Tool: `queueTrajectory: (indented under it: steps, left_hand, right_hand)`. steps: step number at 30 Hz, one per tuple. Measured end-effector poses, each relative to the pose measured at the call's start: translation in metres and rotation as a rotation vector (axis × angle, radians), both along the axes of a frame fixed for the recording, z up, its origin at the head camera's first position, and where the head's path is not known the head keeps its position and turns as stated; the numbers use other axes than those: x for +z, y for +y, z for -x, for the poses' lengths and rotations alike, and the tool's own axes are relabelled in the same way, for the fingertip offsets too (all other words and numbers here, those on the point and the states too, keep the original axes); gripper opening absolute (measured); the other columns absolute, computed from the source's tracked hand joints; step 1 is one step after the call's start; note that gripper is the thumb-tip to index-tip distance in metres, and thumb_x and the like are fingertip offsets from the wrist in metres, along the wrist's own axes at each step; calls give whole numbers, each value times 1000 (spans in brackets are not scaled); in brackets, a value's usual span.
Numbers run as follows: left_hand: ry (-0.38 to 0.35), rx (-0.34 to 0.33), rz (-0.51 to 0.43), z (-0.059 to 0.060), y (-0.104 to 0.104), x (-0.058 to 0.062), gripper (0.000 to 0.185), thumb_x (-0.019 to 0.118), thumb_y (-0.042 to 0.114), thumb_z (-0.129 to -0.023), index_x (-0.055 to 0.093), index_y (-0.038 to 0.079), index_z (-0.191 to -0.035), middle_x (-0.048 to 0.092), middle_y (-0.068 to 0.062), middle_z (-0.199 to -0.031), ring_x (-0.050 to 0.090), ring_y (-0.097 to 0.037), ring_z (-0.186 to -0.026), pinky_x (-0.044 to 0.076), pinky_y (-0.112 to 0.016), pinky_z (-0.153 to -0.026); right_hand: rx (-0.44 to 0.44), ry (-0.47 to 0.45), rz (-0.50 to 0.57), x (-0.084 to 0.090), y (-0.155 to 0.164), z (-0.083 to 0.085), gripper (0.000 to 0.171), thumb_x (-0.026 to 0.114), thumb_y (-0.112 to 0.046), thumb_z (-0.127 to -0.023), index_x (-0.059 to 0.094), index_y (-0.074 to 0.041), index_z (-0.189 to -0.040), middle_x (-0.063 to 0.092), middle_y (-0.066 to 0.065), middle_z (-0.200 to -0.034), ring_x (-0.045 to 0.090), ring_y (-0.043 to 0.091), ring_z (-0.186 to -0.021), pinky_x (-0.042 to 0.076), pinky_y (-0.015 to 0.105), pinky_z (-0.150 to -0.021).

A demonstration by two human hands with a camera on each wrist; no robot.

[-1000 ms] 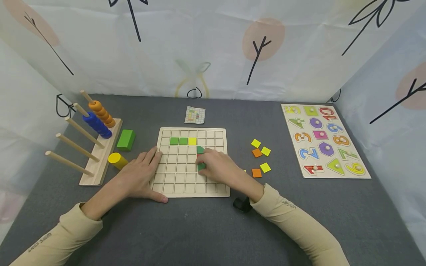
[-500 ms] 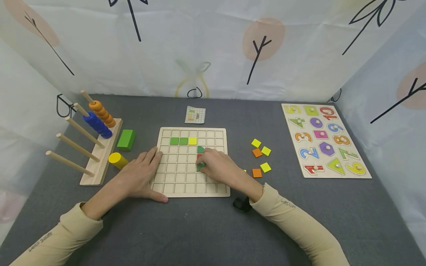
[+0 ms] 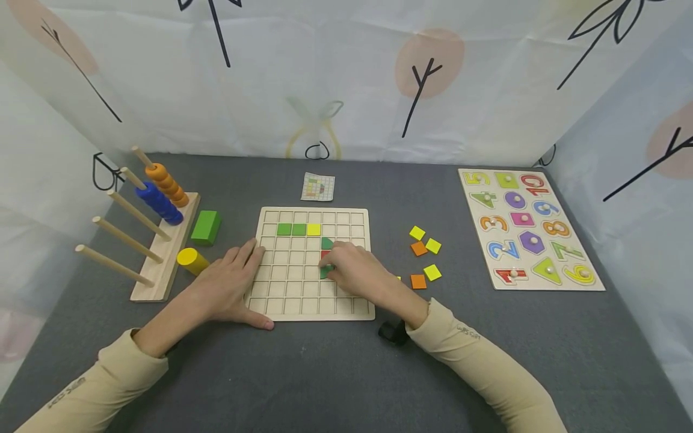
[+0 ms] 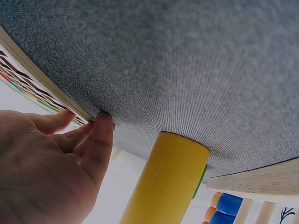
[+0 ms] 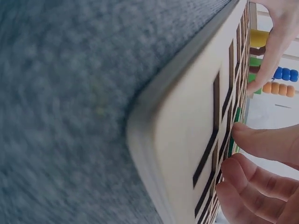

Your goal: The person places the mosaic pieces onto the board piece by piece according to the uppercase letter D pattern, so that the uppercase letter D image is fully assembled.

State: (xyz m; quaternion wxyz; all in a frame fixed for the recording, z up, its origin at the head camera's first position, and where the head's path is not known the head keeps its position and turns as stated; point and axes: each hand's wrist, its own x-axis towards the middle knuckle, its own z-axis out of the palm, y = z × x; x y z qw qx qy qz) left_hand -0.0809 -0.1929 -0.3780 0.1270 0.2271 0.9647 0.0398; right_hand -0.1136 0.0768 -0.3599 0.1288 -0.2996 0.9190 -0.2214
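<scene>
A wooden grid board [image 3: 287, 310] lies on the table in the head view. My left hand [image 3: 222, 291] rests with extended fingers along its left edge, the thumb near the front corner. Over the board's right half, my right hand [image 3: 354, 270] has its thumb and fingers at a green tile [image 3: 325, 272], pinching it down at the grid. A red tile [image 3: 323, 255] and another green tile [image 3: 326, 243] sit just above, partly covered by the fingers. Two green tiles [image 3: 291, 230] and a yellow tile [image 3: 313, 230] fill cells in an upper row.
Loose yellow and orange tiles [image 3: 418, 248] lie right of the board. A pattern card [image 3: 317, 187] is behind it. At left stand a peg stacker [image 3: 157, 264], a green block [image 3: 205, 228] and a yellow cylinder [image 3: 192, 261]. A number puzzle [image 3: 527, 231] lies far right.
Over the last second the right fingers shift very slightly at the green tile. The left hand and the board stay in place.
</scene>
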Motion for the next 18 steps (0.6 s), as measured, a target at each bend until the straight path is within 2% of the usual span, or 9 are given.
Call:
queueTrajectory:
  steps: [7,13,18]
  left_hand:
    - [0,-1,3,0,0,1,143,76,86,-60,30,-10,-155,28,-37,-160,40,-53,-142,45,-64,-107]
    - [-3,-1,6,0,0,1,143,76,86,-59,30,-10,-155,27,-37,-161,40,-54,-142,45,-64,-107]
    - [-4,1,5,0,0,1,143,76,86,-59,30,-10,-155,28,-37,-160,40,-54,-142,45,-64,-107]
  right_hand:
    - [-34,-13,0,9,13,3,25,70,-5,-93,79,-12,-116,70,6,-104,54,14,-80,39,22,-61]
    - [-94,13,-35,22,35,5,27,75,-11,-92,77,-9,-120,70,9,-105,54,16,-78,39,22,-60]
    - [-118,64,-72,25,56,1,29,78,-12,-90,77,-7,-119,69,11,-101,50,15,-71,38,22,-56]
